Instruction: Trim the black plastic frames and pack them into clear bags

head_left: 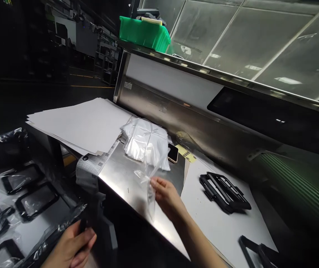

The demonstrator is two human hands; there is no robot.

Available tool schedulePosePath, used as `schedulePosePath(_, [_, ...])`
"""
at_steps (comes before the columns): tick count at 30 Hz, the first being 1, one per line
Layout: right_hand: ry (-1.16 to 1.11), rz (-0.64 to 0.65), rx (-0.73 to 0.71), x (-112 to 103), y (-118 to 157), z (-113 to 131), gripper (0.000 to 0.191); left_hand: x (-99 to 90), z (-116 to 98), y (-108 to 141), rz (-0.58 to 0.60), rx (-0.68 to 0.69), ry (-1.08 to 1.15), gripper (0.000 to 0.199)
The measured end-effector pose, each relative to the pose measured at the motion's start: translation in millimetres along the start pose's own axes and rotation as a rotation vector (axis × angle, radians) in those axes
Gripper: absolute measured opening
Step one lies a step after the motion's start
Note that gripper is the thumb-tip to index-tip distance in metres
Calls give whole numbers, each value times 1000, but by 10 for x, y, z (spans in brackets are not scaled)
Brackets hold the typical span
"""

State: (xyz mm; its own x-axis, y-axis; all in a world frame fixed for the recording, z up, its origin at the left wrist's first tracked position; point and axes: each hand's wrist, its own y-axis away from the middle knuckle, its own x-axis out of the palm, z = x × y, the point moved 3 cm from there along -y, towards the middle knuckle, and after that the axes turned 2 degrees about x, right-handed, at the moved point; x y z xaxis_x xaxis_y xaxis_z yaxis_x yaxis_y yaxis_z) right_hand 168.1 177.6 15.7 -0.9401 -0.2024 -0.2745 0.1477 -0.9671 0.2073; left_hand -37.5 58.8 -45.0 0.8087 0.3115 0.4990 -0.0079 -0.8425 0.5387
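My right hand (166, 195) pinches the top of a thin clear plastic bag (150, 190), which hangs over a stainless steel table (126, 178). My left hand (71, 247) is low at the bottom left, with its fingers closed around a black plastic frame (92, 219). Much of that frame is dark and blurred, so its shape is hard to make out. A bundle of clear plastic bags (145, 141) lies on the steel behind the hanging bag.
A stack of white paper sheets (76, 124) lies at the back left. Black frames (223, 191) sit on a white sheet to the right, and plastic-wrapped black frames (28, 201) lie at the left. A phone (173, 153) and a green bin (144, 33) stand farther back.
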Motion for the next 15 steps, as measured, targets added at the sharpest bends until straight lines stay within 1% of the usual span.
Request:
schedulePosePath(3, [-136,82,50,433,572,-140,29,145,39,84,104,-52,-4,55])
schedulePosePath(5, [-174,112,76,621,832,-210,30,198,54,139,165,-108,-21,51])
schedulePosePath(6, [-177,120,84,680,925,-238,30,205,60,162,172,-136,-36,46])
schedulePosePath(10, [-167,138,87,808,1133,-338,19,164,90,226,128,-193,-107,27])
schedulePosePath(13, [-217,131,76,898,1205,-419,17,140,134,271,127,-205,-154,25])
schedulePosePath(15, [-290,95,83,933,1235,-487,16,105,163,286,134,-212,-178,27])
